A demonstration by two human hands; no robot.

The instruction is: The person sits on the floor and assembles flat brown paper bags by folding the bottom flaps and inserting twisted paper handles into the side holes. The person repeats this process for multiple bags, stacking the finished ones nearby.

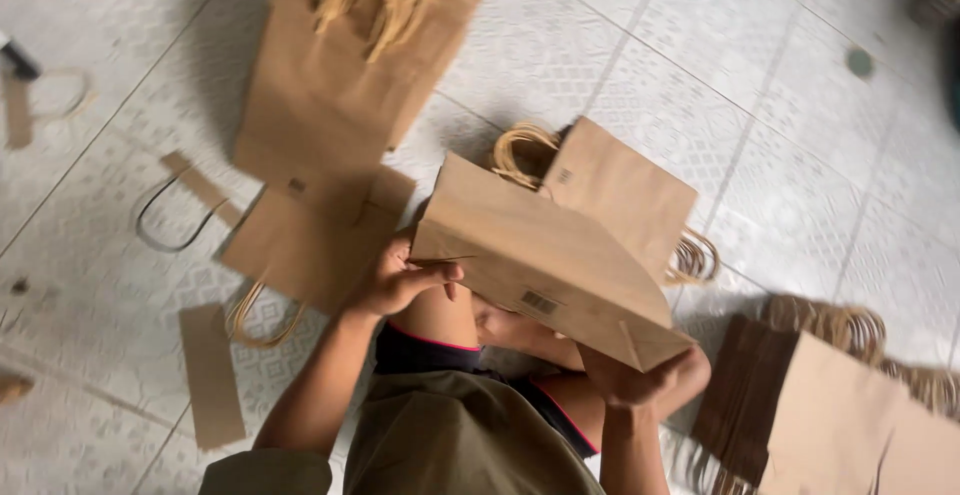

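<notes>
I hold a brown paper bag flat and tilted over my lap. My left hand pinches its left edge near the open mouth. My right hand grips the bag's lower right corner from underneath. A second brown bag with twisted paper handles lies on the floor just behind the held one.
A tall stack of brown bags with rope handles stands at the upper left, with a flat bag below it. Another pile of bags lies at the lower right. Loose cardboard strips and a handle loop lie on the white tiled floor.
</notes>
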